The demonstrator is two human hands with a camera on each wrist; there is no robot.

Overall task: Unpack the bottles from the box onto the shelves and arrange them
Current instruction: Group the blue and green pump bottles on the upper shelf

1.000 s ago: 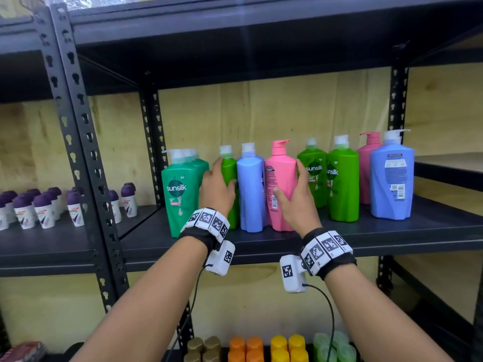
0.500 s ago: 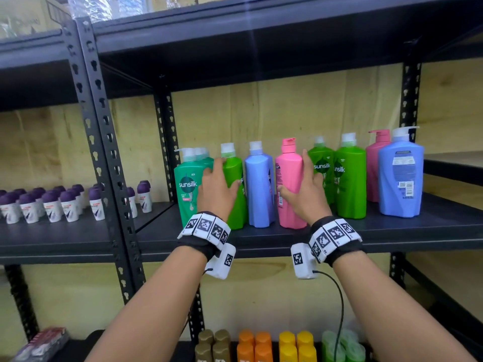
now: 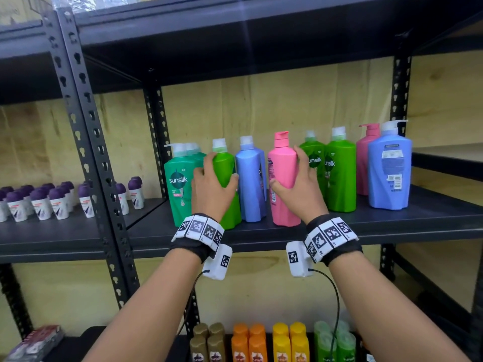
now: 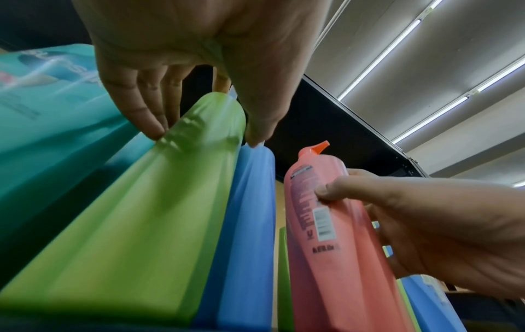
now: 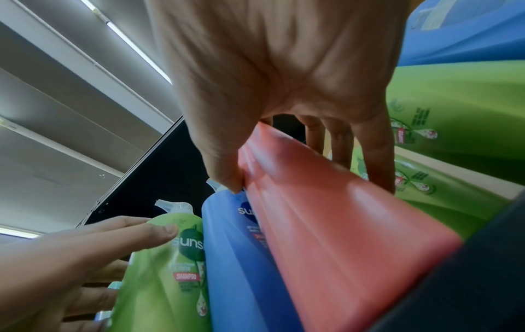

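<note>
On the middle shelf [image 3: 392,226] stands a row of large shampoo bottles. My left hand [image 3: 213,185] grips a light green bottle [image 3: 224,168] [image 4: 159,202] [image 5: 167,269], thumb on its right side against the blue bottle [image 3: 252,178] [image 4: 250,224] [image 5: 235,258]. My right hand [image 3: 298,184] grips the pink bottle [image 3: 282,176] [image 4: 326,235] [image 5: 340,235], thumb on its left face, fingers round its right side. Both bottles stand upright on the shelf. No box is in view.
A teal bottle [image 3: 179,178] stands left of my left hand, by the shelf post [image 3: 156,142]. Right of the pink one stand two green bottles [image 3: 339,173], a second pink one [image 3: 363,163] and a blue pump bottle [image 3: 389,168]. Small purple-capped bottles [image 3: 60,199] fill the left shelf; small bottles [image 3: 261,343] stand below.
Both hands keep hold of the same two bottles. The pink bottle has moved slightly away from the blue one, and my head view has shifted so the row sits further right.
</note>
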